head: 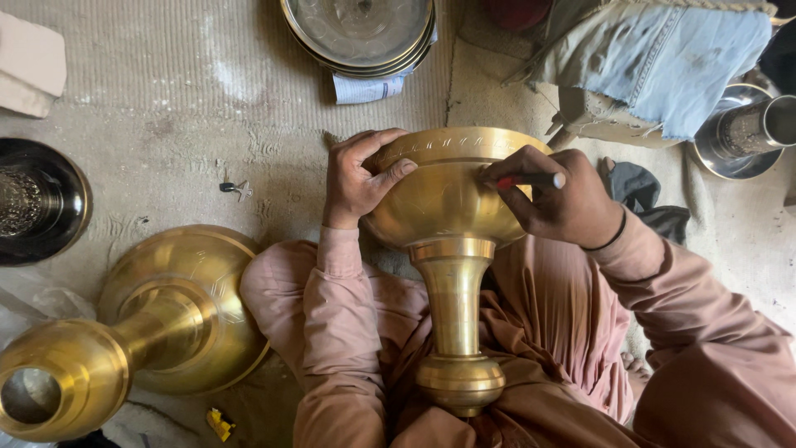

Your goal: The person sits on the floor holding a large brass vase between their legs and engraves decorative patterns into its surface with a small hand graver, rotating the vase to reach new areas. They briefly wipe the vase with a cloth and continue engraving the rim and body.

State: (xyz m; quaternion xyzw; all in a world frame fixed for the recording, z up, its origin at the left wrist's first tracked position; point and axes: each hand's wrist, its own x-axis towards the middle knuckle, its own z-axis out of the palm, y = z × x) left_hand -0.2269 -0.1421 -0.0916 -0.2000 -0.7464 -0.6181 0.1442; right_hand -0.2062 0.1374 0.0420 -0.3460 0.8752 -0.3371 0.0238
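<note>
left hand (pixel 358 178): I'm gripping the brass goblet (pixel 448 249) rim, heavy and slick
right hand (pixel 560 199): I'm pinching a red pen (pixel 531 179) against its bowl

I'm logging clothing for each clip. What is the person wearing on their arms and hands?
Both arms are covered by long, loose, dusty-pink cloth sleeves with plain cuffs ending at the wrists. The left hand is bare, with no glove or ring visible. The right hand is also bare, with a thin dark band round its wrist.
</note>
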